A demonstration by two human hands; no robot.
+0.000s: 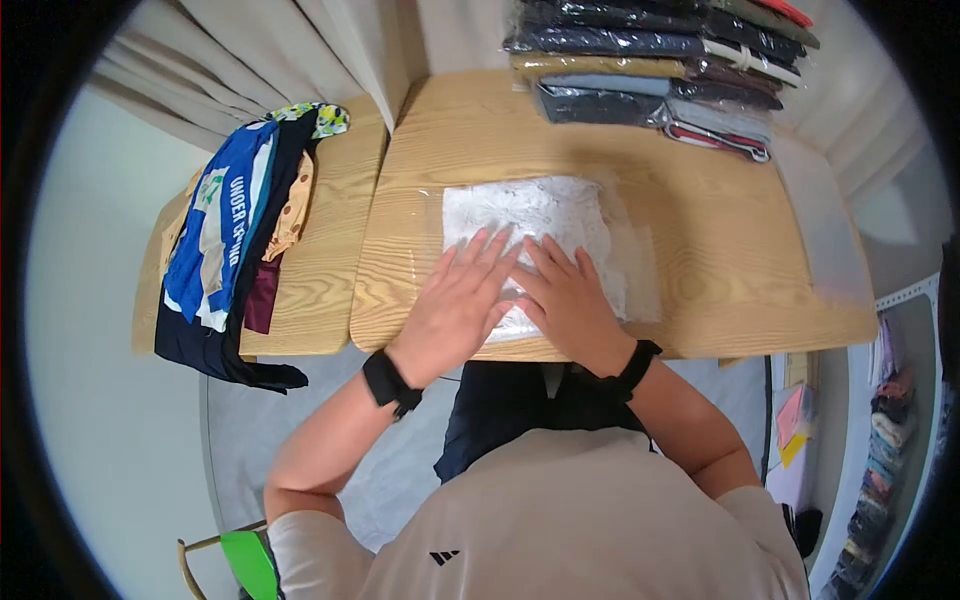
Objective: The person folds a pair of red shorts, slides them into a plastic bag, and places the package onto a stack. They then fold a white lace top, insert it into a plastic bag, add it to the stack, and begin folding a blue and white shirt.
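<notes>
A folded white garment (545,202) lies inside a clear plastic bag (640,260) near the front edge of the wooden table (440,130). My left hand (452,305) rests flat on the left part of the garment, fingers spread. On its right part lies my right hand (572,302), palm down with the fingers apart. The two hands are close together, their fingertips pointing inward and away from me. Both hands press on the bag from above and hold nothing.
Bagged folded garments (640,75) are stacked at the table's back right. Loose clothes (225,220) are piled on the left table (320,290). Clear plastic sheets (825,225) lie at the right edge. A green chair (248,562) stands lower left, and a shelf (885,450) of clothes at right.
</notes>
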